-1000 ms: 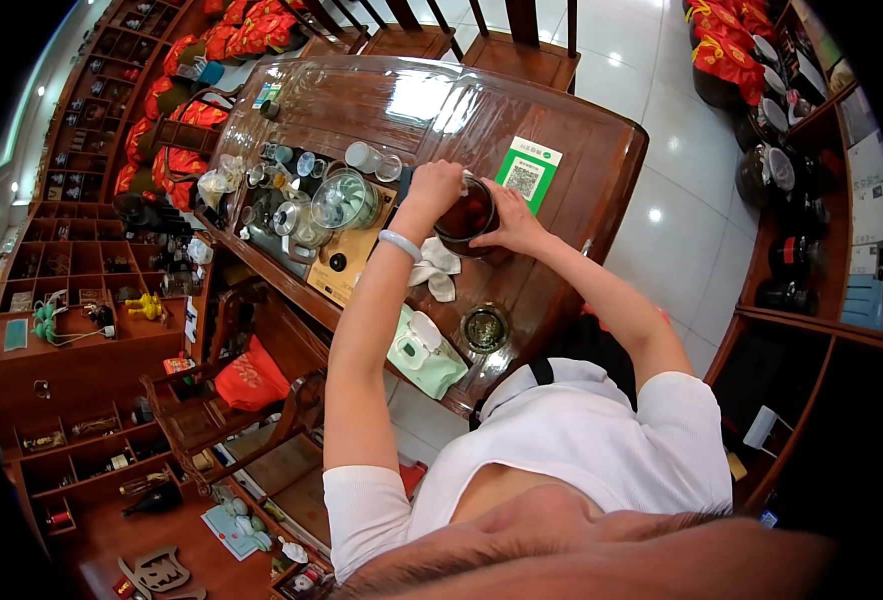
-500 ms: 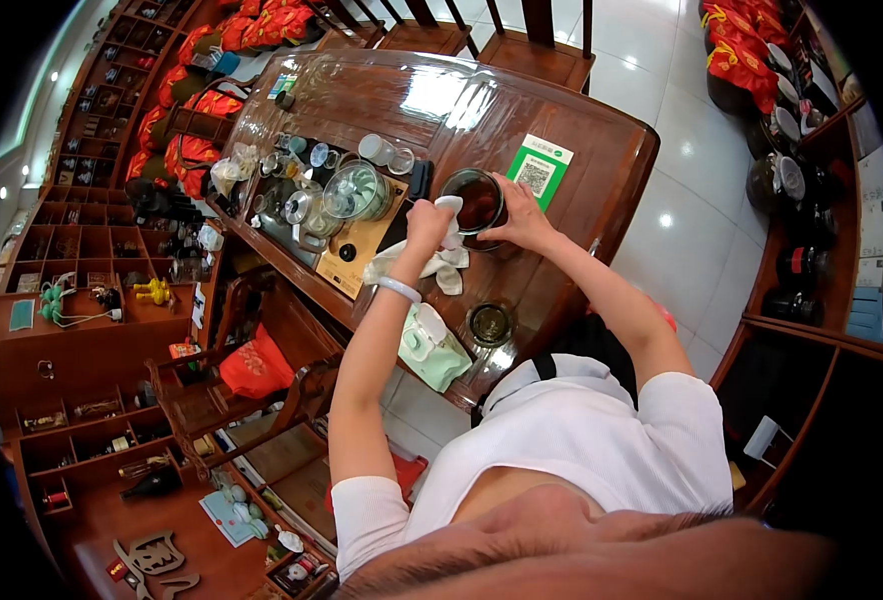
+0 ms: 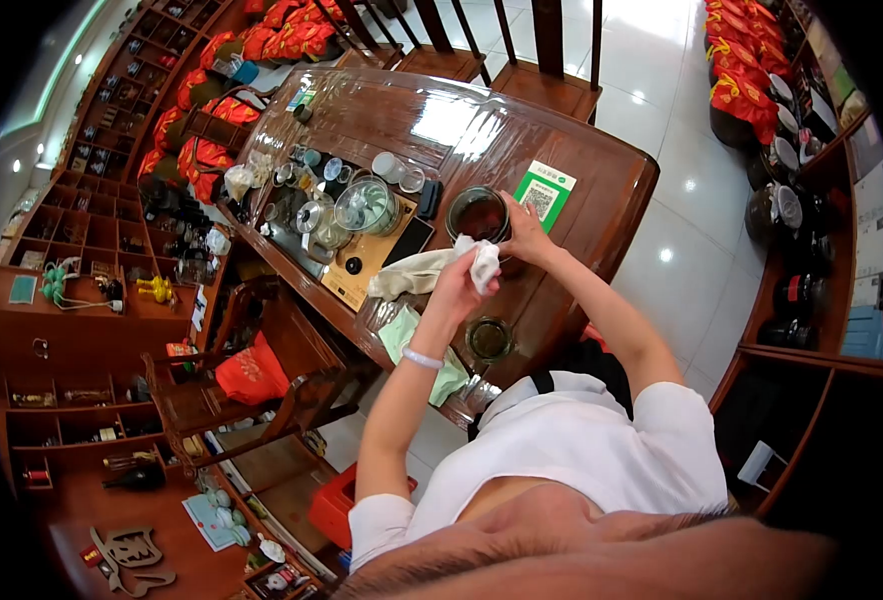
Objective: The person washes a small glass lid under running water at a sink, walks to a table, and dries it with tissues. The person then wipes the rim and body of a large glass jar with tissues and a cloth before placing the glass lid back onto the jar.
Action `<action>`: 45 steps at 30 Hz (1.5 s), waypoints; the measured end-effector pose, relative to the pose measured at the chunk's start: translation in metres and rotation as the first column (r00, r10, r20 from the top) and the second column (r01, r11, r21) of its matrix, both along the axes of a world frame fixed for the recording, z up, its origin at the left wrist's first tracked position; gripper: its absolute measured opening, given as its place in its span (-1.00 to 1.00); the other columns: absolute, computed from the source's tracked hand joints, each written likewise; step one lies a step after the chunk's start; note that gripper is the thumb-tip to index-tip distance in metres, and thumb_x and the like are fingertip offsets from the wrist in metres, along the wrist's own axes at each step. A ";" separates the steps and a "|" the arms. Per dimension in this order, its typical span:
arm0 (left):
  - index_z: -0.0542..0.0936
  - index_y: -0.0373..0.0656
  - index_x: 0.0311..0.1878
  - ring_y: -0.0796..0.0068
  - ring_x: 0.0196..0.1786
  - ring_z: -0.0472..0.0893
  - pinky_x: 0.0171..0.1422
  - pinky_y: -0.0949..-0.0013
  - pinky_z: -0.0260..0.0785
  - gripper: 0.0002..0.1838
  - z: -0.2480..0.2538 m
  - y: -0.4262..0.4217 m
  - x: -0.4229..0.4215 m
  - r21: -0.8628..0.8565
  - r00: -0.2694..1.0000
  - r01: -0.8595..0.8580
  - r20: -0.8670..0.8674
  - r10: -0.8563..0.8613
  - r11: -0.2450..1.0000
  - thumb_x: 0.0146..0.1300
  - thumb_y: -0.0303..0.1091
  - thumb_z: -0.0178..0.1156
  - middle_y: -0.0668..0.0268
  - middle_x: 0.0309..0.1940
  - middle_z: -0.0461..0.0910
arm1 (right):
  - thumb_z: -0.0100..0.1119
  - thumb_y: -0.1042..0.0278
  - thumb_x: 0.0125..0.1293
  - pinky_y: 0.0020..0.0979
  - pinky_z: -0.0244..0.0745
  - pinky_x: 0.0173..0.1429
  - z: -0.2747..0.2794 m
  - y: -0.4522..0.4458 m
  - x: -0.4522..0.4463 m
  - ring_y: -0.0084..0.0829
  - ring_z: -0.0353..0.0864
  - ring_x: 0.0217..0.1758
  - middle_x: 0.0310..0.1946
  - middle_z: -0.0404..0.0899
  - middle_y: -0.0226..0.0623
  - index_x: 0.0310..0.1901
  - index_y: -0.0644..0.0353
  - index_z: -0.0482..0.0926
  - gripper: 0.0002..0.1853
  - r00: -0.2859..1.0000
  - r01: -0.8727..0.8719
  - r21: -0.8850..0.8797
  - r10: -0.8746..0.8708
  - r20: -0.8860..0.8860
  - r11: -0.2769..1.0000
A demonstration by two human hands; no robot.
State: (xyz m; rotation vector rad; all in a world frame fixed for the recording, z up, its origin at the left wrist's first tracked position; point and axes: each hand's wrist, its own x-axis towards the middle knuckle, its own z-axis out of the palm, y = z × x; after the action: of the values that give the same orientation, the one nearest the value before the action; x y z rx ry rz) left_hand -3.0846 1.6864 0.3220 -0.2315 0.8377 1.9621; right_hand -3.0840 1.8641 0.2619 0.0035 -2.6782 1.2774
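A wide glass jar (image 3: pixel 472 207) with dark reddish contents stands on the table. My right hand (image 3: pixel 529 232) grips its right side near the rim. In my left hand (image 3: pixel 454 290), a crumpled white tissue (image 3: pixel 484 262) is pinched against the near side of the jar. A beige cloth (image 3: pixel 414 274) lies to the left of the jar. Closer to my body are a round dark glass lid or dish (image 3: pixel 489 339) and a pale green wipes packet (image 3: pixel 402 330), partly covered by my left forearm.
A glossy wooden table (image 3: pixel 382 105) carries a tea tray (image 3: pixel 357 285), a glass teapot (image 3: pixel 367 205), several cups and a green QR-code card (image 3: pixel 544 196). A wooden armchair (image 3: pixel 262 350) with a red bag stands left. Shelves and red-covered jars (image 3: pixel 740 95) line the right.
My left hand has moved toward my body and rightward with the tissue, from the jar's left rim to its near side. My right hand stays on the jar. The view has shifted slightly.
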 end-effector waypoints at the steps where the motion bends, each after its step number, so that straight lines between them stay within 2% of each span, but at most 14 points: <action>1: 0.35 -0.22 0.01 0.30 -0.18 0.54 -0.15 0.20 0.47 -0.70 0.015 -0.003 0.013 -0.018 0.990 -0.001 -0.144 -0.001 1.000 0.31 -0.25 -0.15 0.19 -0.14 0.50 | 0.40 0.08 -0.29 -0.11 -0.12 0.33 0.000 0.001 0.004 -0.19 0.03 0.32 0.23 0.11 -0.15 0.25 0.11 0.01 0.03 1.000 0.004 -0.005 -0.003 0.002 1.000; 5: 0.27 -0.13 0.15 0.19 0.08 0.41 0.15 0.14 0.24 -0.57 0.022 -0.029 0.029 0.038 0.962 -0.004 -0.271 0.014 0.999 0.28 -0.14 -0.12 0.19 0.06 0.39 | 0.38 0.25 -0.19 -0.29 0.25 0.15 0.008 0.006 0.030 -0.24 0.33 0.11 0.04 0.35 -0.11 0.10 0.21 0.27 -0.25 0.933 0.188 -0.113 -0.213 -0.291 0.976; 7: 0.21 -0.14 0.20 0.14 0.23 0.25 0.28 0.07 0.06 -0.52 0.026 -0.035 0.035 0.118 0.968 -0.005 -0.250 0.035 0.993 0.26 -0.15 -0.09 0.17 0.17 0.28 | 0.29 0.41 -0.07 -0.44 0.38 -0.11 0.010 0.004 0.048 -0.41 0.50 -0.20 -0.23 0.50 -0.25 -0.10 0.20 0.45 -0.58 0.945 0.209 -0.593 -0.316 -0.082 0.778; 11: 0.20 -0.15 0.21 0.15 0.24 0.25 0.26 0.06 0.11 -0.55 0.016 -0.039 0.038 0.088 0.964 0.020 -0.265 0.004 0.996 0.27 -0.24 -0.14 0.17 0.18 0.26 | 0.22 0.53 -0.02 -0.59 0.35 -0.42 0.061 -0.021 0.084 -0.62 0.42 -0.47 -0.48 0.42 -0.39 -0.25 0.24 0.51 -0.76 0.968 -0.011 -0.491 -0.113 -0.223 0.871; 16: 0.33 -0.18 0.05 0.47 -0.14 0.52 -0.05 0.28 0.39 -0.67 0.011 -0.026 0.048 0.001 0.983 0.099 -0.153 -0.098 0.995 0.22 -0.33 -0.13 0.31 -0.12 0.46 | 0.21 0.54 -0.09 -0.48 0.42 -0.29 0.067 -0.044 0.089 -0.36 0.50 -0.38 -0.17 0.40 -0.24 -0.12 0.16 0.50 -0.61 0.852 -0.193 -0.041 0.147 -0.503 0.980; 19: 0.31 -0.14 0.08 0.37 -0.04 0.49 0.04 0.22 0.35 -0.63 0.000 -0.024 0.050 -0.020 0.954 0.182 -0.238 -0.182 0.983 0.22 -0.25 -0.11 0.25 -0.03 0.43 | 0.17 0.56 -0.08 -0.45 0.44 -0.22 0.037 -0.039 0.089 -0.26 0.51 -0.33 -0.19 0.44 -0.22 -0.17 0.18 0.52 -0.66 0.867 -0.255 0.036 0.245 -0.434 0.966; 21: 0.29 -0.17 0.10 0.28 0.00 0.48 0.08 0.17 0.33 -0.61 0.005 -0.024 0.051 0.028 0.969 0.217 -0.128 -0.212 0.976 0.21 -0.26 -0.11 0.17 -0.02 0.42 | 0.11 0.56 -0.03 -0.47 0.43 -0.22 0.028 -0.029 0.090 -0.31 0.53 -0.29 -0.25 0.48 -0.24 -0.24 0.25 0.52 -0.76 0.923 -0.325 -0.276 0.239 -0.302 0.905; 23: 0.27 -0.22 0.11 0.18 0.04 0.46 0.10 0.13 0.32 -0.59 0.013 -0.024 0.053 0.024 0.958 0.238 -0.173 -0.230 0.971 0.21 -0.27 -0.11 0.10 -0.01 0.42 | 0.04 0.56 0.05 -0.49 0.42 -0.24 0.028 -0.020 0.090 -0.39 0.53 -0.30 -0.34 0.50 -0.21 -0.28 0.32 0.51 -0.84 0.977 -0.150 -0.405 0.072 -0.203 0.902; 28: 0.31 -0.26 0.08 0.19 0.02 0.47 0.02 0.18 0.37 -0.58 -0.034 -0.036 0.030 -0.249 0.976 -0.135 -0.200 0.085 0.959 0.12 -0.41 0.07 0.08 0.01 0.41 | 0.05 0.53 0.09 -0.43 0.40 -0.21 0.079 0.003 0.049 -0.22 0.51 -0.26 -0.31 0.50 -0.15 -0.27 0.31 0.50 -0.85 0.928 -0.081 -0.170 0.012 -0.372 0.982; 30: 0.28 -0.29 0.08 0.18 -0.04 0.49 0.03 0.22 0.35 -0.42 -0.051 -0.032 0.024 -0.512 0.802 -0.403 -0.597 0.023 0.759 -0.03 -0.38 0.24 0.08 -0.03 0.44 | 0.05 0.49 0.11 -0.37 0.39 -0.20 0.087 0.001 0.027 -0.18 0.50 -0.24 -0.30 0.50 -0.13 -0.28 0.31 0.50 -0.86 0.894 -0.143 -0.070 0.098 -0.436 0.987; 32: 0.25 -0.31 0.11 0.15 0.04 0.42 0.10 0.21 0.27 -0.32 -0.056 -0.029 0.017 -0.559 0.657 -0.527 -0.745 -0.110 0.640 -0.10 -0.33 0.30 0.06 0.03 0.38 | 0.05 0.48 0.12 -0.36 0.39 -0.21 0.096 -0.005 0.008 -0.17 0.49 -0.26 -0.32 0.49 -0.13 -0.29 0.31 0.50 -0.86 0.905 -0.186 -0.057 0.148 -0.398 0.981; 36: 0.15 -0.33 0.20 0.07 0.26 0.14 0.30 0.18 0.01 -0.08 -0.057 -0.013 0.004 -0.402 0.214 -0.771 -0.895 -0.392 0.494 -0.24 -0.19 0.39 -0.01 0.20 0.16 | 0.04 0.39 0.12 -0.28 0.39 -0.22 0.087 -0.029 -0.023 -0.12 0.48 -0.30 -0.40 0.48 -0.08 -0.34 0.30 0.53 -0.83 0.923 -0.267 0.057 0.272 -0.273 0.962; 39: 0.08 -0.32 0.23 0.07 0.31 0.05 0.34 0.19 -0.07 0.01 -0.058 -0.002 -0.007 -0.396 0.190 -0.738 -0.899 -0.395 0.547 -0.28 -0.15 0.41 0.00 0.25 0.07 | 0.03 0.34 0.09 -0.26 0.38 -0.21 0.073 -0.050 -0.029 -0.14 0.48 -0.31 -0.46 0.47 -0.09 -0.42 0.29 0.51 -0.82 0.963 -0.254 0.411 0.270 0.018 0.876; 45: 0.03 -0.32 0.26 0.06 0.33 0.03 0.35 0.19 -0.08 0.00 -0.096 0.018 -0.026 -0.352 0.099 -0.771 -0.889 -0.446 0.531 -0.24 -0.21 0.38 0.01 0.25 0.09 | 0.07 0.38 -0.08 -0.36 0.37 -0.29 0.044 -0.054 -0.007 -0.29 0.42 -0.37 -0.52 0.41 -0.24 -0.51 0.20 0.45 -0.91 0.959 -0.015 0.678 0.202 -0.199 0.735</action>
State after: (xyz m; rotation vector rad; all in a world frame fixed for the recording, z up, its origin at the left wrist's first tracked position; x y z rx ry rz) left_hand -3.1105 1.7048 0.2257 0.6846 2.9365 1.4664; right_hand -3.0914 1.8097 0.3059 0.4010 -2.7578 0.2206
